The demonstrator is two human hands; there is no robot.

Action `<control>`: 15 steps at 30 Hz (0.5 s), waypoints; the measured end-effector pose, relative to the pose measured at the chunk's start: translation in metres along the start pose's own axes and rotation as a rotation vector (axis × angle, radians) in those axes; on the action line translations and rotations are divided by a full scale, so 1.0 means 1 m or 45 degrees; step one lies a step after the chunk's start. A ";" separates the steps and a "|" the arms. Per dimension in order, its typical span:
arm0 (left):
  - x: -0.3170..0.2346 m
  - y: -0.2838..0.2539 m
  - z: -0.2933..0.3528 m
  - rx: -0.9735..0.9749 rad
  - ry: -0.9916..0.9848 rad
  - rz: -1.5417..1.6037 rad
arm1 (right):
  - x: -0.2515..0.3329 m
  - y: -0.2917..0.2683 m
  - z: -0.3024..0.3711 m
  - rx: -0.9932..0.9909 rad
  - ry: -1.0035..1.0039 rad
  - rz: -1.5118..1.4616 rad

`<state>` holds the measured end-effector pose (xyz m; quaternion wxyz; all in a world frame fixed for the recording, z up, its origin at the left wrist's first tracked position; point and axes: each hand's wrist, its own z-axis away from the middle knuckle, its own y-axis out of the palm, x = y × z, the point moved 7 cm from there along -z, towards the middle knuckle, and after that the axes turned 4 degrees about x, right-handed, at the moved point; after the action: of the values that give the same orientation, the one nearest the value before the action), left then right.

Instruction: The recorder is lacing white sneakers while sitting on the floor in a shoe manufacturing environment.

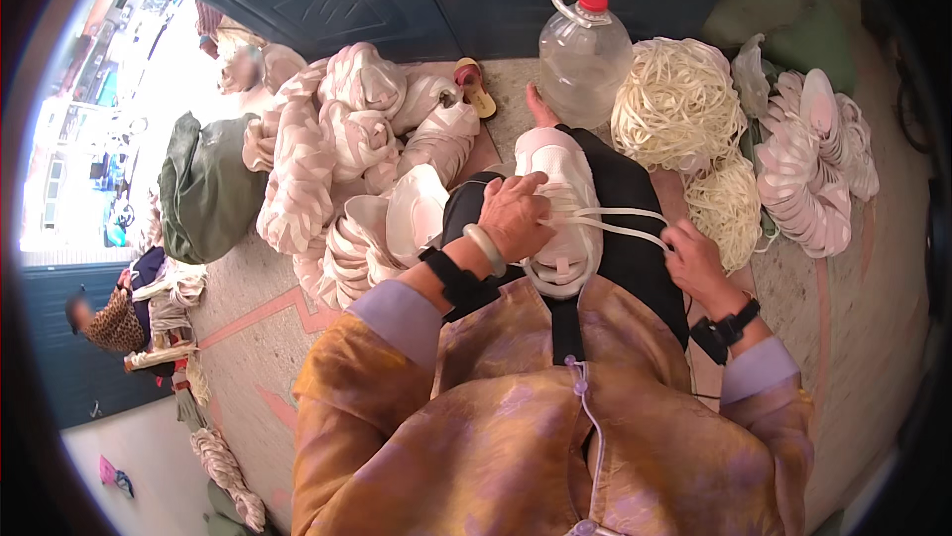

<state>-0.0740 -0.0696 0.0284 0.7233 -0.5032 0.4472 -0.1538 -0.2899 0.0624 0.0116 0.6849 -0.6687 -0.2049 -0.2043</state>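
Observation:
A white shoe upper (pixel 567 167) with a pale pink toe lies on my lap, toe pointing away from me and its opening toward my body. My left hand (pixel 514 217) grips it at the lacing edge, fingers bent over the left side. From there a white shoelace (pixel 625 211) runs to the right in two strands. Those strands end at my right hand (pixel 694 260), whose fingers are pinched on them above my right thigh. The tips of my left fingers are partly hidden against the upper.
Stacked shoe uppers (pixel 297 174) pile up at the left, beside a dark green sack (pixel 203 184). A red-capped clear jug (pixel 583 65) stands ahead. Right of it lie a heap of cream laces (pixel 679 100) and more uppers (pixel 808 174). Another person (pixel 117 318) sits far left.

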 end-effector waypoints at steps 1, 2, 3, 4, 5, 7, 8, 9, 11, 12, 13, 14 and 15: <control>-0.002 -0.006 0.001 0.001 -0.003 0.022 | 0.015 -0.001 -0.012 -0.046 -0.087 -0.021; -0.004 -0.009 0.002 0.008 0.005 0.013 | 0.031 -0.001 -0.023 -0.093 -0.172 -0.042; -0.004 -0.011 0.004 0.015 -0.009 0.009 | 0.044 0.001 -0.033 -0.068 -0.225 -0.020; -0.004 -0.015 0.006 0.017 -0.035 -0.002 | 0.057 0.006 -0.043 -0.041 -0.290 -0.004; -0.006 -0.018 0.007 0.028 -0.053 0.033 | 0.068 0.012 -0.050 -0.028 -0.369 0.014; -0.008 -0.021 0.007 0.031 -0.040 0.052 | 0.075 0.022 -0.062 -0.033 -0.408 0.062; -0.009 -0.022 0.007 0.029 -0.027 0.087 | 0.077 0.028 -0.065 -0.026 -0.446 0.121; -0.009 -0.024 0.006 0.043 0.011 0.115 | 0.076 0.032 -0.067 -0.031 -0.477 0.121; -0.014 -0.033 0.003 0.073 -0.017 0.181 | 0.074 0.030 -0.066 -0.023 -0.514 0.085; -0.015 -0.034 0.003 0.101 -0.033 0.250 | 0.072 0.027 -0.063 -0.019 -0.543 0.059; -0.017 -0.033 0.004 0.101 -0.039 0.250 | 0.068 0.022 -0.055 -0.021 -0.563 0.065; -0.019 -0.030 0.004 0.138 -0.046 0.312 | 0.061 0.016 -0.047 -0.027 -0.555 0.089; -0.021 -0.025 0.004 0.175 -0.052 0.374 | 0.052 0.008 -0.038 -0.033 -0.546 0.113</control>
<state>-0.0766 -0.0647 0.0606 0.7796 -0.3848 0.4896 -0.0661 -0.2420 0.0245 0.0325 0.6254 -0.7139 -0.3135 -0.0295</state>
